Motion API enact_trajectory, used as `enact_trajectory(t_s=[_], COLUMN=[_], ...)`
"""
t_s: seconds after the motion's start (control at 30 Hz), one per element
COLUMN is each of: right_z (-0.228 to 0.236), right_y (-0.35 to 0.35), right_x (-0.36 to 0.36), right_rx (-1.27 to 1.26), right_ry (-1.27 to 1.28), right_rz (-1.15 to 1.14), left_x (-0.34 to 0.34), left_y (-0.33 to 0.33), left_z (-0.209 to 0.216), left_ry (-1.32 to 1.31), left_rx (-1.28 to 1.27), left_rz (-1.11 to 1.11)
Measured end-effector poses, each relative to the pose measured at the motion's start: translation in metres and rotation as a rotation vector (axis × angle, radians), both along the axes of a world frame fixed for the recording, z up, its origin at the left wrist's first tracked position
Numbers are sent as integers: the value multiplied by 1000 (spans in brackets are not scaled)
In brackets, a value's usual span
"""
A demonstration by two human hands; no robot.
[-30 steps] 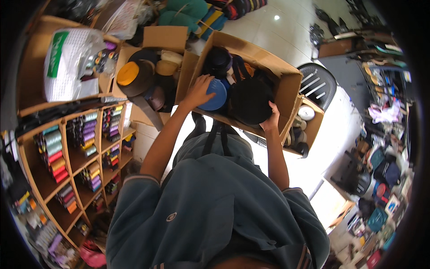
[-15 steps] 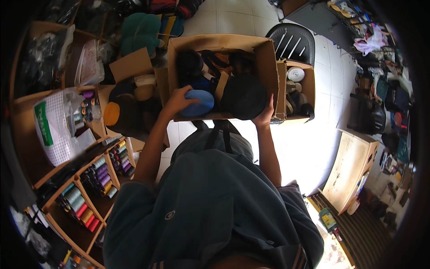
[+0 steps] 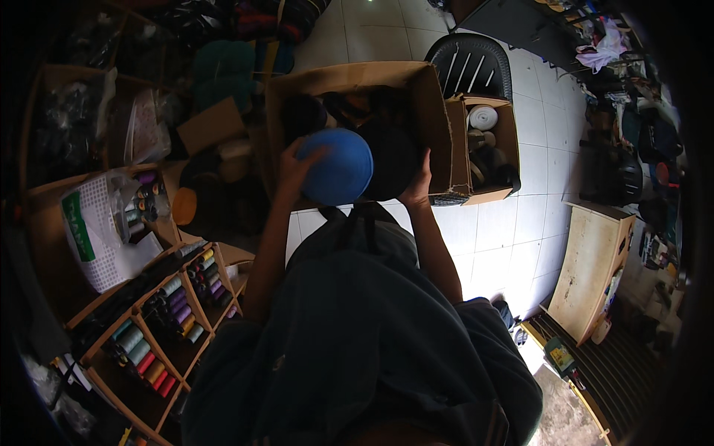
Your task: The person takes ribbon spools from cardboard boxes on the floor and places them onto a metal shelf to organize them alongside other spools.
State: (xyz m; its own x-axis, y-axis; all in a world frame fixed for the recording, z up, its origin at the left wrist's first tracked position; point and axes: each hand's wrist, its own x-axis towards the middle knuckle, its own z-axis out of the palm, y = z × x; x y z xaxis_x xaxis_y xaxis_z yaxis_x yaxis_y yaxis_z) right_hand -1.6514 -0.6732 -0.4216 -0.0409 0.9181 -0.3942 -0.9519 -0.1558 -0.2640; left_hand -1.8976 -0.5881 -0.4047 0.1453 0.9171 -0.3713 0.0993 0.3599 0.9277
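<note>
A large cardboard box (image 3: 433, 123) stands in front of me with several dark rolls and coils inside. My left hand (image 3: 294, 169) is closed on the left edge of a round blue roll (image 3: 341, 167), which looks like wound strap. The blue roll is raised at the near side of the box, its flat face toward me. Beside it, partly behind, is a wide black roll (image 3: 394, 160). My right hand (image 3: 419, 182) grips the black roll's right edge. Some of the fingers of both hands are hidden behind the rolls.
A smaller cardboard box (image 3: 494, 193) with a white roll (image 3: 483, 117) and other rolls sits to the right, by a black plastic chair (image 3: 498, 63). Wooden shelves (image 3: 160, 338) with thread spools line the left. A wooden cabinet (image 3: 584, 271) stands at right on the tiled floor.
The blue roll has come up out of the box, closer to me, and now overlaps the black roll. My right hand has shifted left with the black roll.
</note>
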Motion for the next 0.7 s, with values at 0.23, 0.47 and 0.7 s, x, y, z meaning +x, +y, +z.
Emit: enact_trajectory(t_s=[0.23, 0.47, 0.7], right_z=[-15, -20, 3], right_y=[-3, 5, 10], right_x=[16, -1, 21], right_rx=[-99, -176, -299], right_ry=[37, -16, -104], right_rz=[-11, 108, 211], left_x=[-15, 53, 95], left_y=[-7, -3, -10], left_z=[15, 14, -3], left_ry=[-390, -35, 163], left_rx=[-371, 56, 148], left_rz=[231, -26, -130])
